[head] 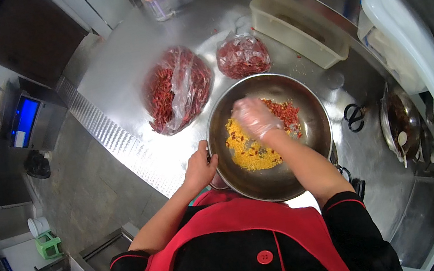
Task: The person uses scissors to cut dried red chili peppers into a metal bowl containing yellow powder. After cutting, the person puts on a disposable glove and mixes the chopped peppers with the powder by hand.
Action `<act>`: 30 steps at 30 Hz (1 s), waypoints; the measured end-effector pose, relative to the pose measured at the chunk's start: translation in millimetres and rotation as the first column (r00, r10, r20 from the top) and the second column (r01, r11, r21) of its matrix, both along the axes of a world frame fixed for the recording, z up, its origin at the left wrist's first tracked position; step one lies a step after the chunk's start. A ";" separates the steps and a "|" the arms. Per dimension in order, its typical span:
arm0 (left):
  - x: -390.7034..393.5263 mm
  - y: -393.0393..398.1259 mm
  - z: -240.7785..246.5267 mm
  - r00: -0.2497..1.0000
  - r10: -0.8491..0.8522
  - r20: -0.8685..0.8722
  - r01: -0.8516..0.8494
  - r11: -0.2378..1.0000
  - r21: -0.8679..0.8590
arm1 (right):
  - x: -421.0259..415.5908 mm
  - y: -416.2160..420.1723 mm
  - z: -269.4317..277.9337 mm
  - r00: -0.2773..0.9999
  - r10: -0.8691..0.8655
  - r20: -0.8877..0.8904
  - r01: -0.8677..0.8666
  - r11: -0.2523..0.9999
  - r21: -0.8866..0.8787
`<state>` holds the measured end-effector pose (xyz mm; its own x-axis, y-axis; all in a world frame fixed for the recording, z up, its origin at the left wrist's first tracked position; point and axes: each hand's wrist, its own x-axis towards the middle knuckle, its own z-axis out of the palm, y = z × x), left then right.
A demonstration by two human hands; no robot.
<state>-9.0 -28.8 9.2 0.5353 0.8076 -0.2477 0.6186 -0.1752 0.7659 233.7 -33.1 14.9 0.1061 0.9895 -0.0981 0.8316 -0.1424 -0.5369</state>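
A wide metal bowl point(276, 187) sits at the counter's near edge, just in front of my apron. My left hand point(200, 167), bare, grips its left rim. Inside the bowl, yellow grains point(256, 161) mixed with dark red bits cover the left and lower part. Chopped red chilli point(287, 115) lies on the upper right. My right hand point(256, 118) wears a clear plastic glove and is over the bowl's contents. It is blurred, and its fingertips cannot be made out, so whether it holds anything is unclear.
Beyond the bowl stand a large plastic bag of dried red chillies point(180, 90) and a smaller bag point(242, 55). A pale plastic bin point(298, 33) is behind them. Black-handled scissors point(354, 118) lie right of the bowl. A pink-lidded jar point(156, 2) stands at the far side.
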 end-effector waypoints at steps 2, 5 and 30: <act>4.6 -0.4 0.5 1.000 -0.014 0.009 0.014 1.000 0.006 | 43.6 -10.7 -14.0 0.987 -0.120 0.110 0.113 0.992 0.062; 3.8 -3.6 3.2 1.000 0.016 0.003 -0.015 0.999 -0.030 | 92.8 -40.4 -14.3 0.918 -0.104 0.383 0.067 0.992 0.109; -13.0 14.2 -62.9 0.983 -0.031 0.181 0.051 0.993 -0.105 | 50.1 -166.3 22.4 0.986 -0.168 -0.017 0.168 0.965 0.201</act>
<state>-21.9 -14.5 -53.7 0.6111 0.7574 -0.2300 0.4641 -0.1075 0.8792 283.8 -199.4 37.4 0.2726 0.9568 0.1011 0.8051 -0.1693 -0.5684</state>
